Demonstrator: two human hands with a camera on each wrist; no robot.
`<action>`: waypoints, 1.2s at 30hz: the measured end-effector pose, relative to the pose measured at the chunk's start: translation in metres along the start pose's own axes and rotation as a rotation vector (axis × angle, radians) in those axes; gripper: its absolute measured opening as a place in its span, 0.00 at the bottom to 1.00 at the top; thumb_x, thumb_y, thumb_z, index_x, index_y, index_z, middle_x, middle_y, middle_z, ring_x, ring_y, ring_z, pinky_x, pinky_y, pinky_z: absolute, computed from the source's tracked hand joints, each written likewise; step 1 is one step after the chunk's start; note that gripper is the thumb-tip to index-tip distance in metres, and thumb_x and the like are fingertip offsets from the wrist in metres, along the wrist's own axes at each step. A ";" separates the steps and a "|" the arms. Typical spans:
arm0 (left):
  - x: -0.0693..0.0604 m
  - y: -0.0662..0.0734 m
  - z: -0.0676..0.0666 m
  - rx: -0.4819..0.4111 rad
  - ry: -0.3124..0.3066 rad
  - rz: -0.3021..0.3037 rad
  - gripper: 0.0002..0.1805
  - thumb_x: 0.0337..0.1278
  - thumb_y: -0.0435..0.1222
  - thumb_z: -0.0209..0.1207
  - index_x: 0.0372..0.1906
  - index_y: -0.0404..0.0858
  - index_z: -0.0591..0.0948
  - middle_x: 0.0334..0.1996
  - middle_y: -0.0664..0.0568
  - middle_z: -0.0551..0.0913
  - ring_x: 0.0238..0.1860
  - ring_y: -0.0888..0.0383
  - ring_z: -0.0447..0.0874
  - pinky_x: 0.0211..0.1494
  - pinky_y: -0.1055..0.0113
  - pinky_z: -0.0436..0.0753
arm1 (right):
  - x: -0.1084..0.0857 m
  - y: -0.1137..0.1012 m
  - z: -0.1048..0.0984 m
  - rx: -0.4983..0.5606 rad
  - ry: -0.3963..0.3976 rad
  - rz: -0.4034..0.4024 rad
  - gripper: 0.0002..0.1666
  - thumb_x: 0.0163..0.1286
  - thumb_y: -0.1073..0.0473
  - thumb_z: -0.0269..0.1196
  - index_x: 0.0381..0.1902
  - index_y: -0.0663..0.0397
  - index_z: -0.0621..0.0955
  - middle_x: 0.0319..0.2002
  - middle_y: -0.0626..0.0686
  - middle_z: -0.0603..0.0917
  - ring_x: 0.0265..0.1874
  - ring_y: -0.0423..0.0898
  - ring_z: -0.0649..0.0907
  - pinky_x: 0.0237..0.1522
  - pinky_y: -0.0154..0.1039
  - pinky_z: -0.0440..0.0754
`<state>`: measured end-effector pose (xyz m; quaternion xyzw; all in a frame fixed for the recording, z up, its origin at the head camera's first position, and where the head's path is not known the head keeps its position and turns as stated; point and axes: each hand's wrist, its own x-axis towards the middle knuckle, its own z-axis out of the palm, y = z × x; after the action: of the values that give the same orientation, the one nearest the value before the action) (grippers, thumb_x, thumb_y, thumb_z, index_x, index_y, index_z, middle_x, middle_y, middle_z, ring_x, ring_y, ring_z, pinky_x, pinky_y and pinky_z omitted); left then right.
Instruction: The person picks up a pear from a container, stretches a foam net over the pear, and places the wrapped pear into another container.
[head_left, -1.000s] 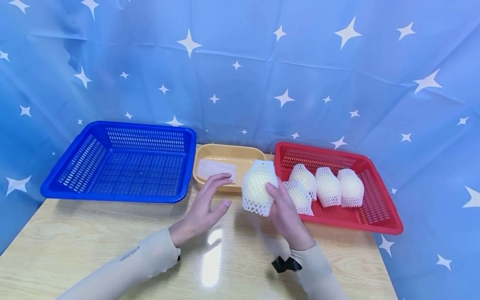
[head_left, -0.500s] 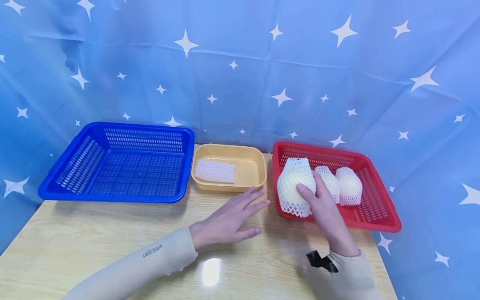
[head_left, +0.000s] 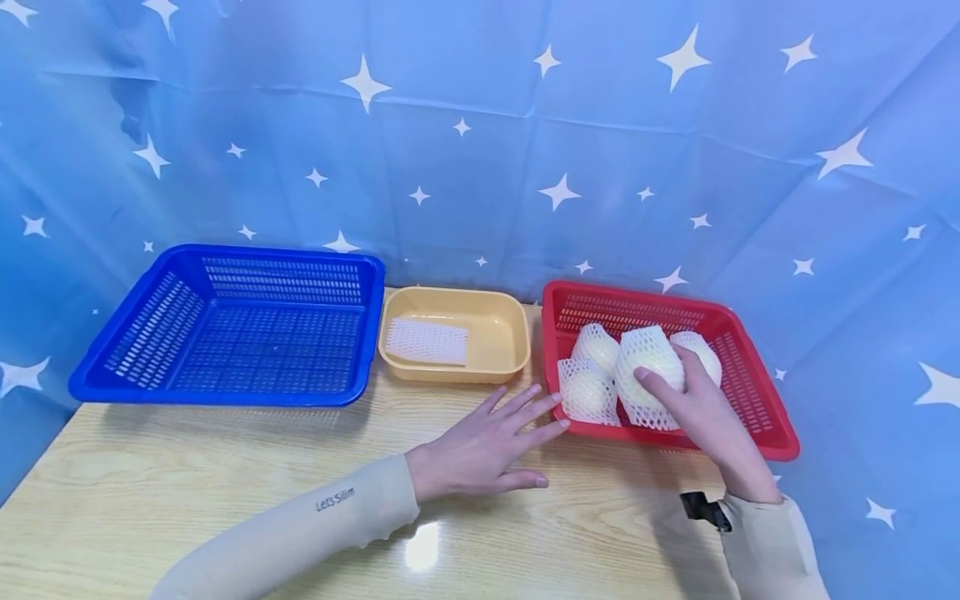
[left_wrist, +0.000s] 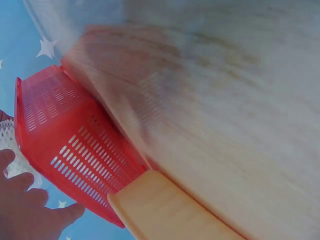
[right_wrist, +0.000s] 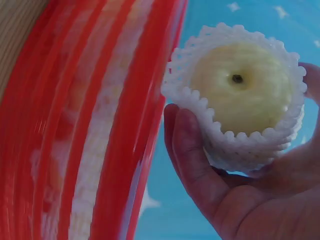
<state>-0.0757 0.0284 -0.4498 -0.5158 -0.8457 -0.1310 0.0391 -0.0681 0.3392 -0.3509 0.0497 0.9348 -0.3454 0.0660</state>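
My right hand [head_left: 708, 408] grips a pale yellow round fruit [head_left: 648, 375] in a white foam net sleeve, over the red basket [head_left: 757, 375]. In the right wrist view the bare end of the fruit [right_wrist: 237, 85] shows a small dark hollow, and fingers and thumb curl round the net. Several other netted fruits [head_left: 588, 392] sit in the basket, partly hidden by the held one. My left hand [head_left: 487, 446] is spread with straight fingers, its fingertips at the basket's near left corner; whether they touch the rim I cannot tell. It holds nothing.
A beige tray [head_left: 498, 333] with a flat white foam net [head_left: 427, 342] stands between the red basket and a blue basket [head_left: 277, 350]. All stand along the back of the wooden table [head_left: 187, 483], before a blue star-patterned curtain [head_left: 480, 167].
My right hand has carried the netted fruit rightward, from in front of the beige tray to over the red basket. My left hand has moved right and its fingers have spread.
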 end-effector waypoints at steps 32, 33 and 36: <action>0.001 0.000 0.011 0.016 0.012 -0.020 0.42 0.74 0.62 0.50 0.84 0.52 0.54 0.84 0.54 0.47 0.83 0.47 0.46 0.81 0.42 0.49 | 0.023 0.029 0.013 -0.360 -0.189 0.099 0.70 0.67 0.19 0.54 0.77 0.76 0.53 0.68 0.79 0.67 0.63 0.76 0.72 0.59 0.74 0.74; 0.001 0.000 0.011 0.014 0.010 -0.021 0.42 0.74 0.62 0.51 0.84 0.52 0.54 0.84 0.54 0.47 0.83 0.47 0.46 0.81 0.43 0.49 | 0.024 0.030 0.013 -0.371 -0.192 0.111 0.70 0.67 0.19 0.53 0.77 0.77 0.53 0.68 0.79 0.67 0.63 0.77 0.72 0.58 0.74 0.74; 0.000 0.000 0.011 0.010 0.001 -0.026 0.43 0.73 0.61 0.52 0.84 0.53 0.53 0.84 0.54 0.46 0.83 0.48 0.45 0.81 0.43 0.49 | 0.028 0.033 0.015 -0.388 -0.200 0.134 0.71 0.67 0.18 0.52 0.76 0.78 0.53 0.67 0.80 0.67 0.62 0.78 0.73 0.58 0.73 0.75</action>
<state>-0.0753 0.0315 -0.4604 -0.5043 -0.8531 -0.1273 0.0404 -0.0897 0.3563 -0.3877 0.0637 0.9671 -0.1571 0.1896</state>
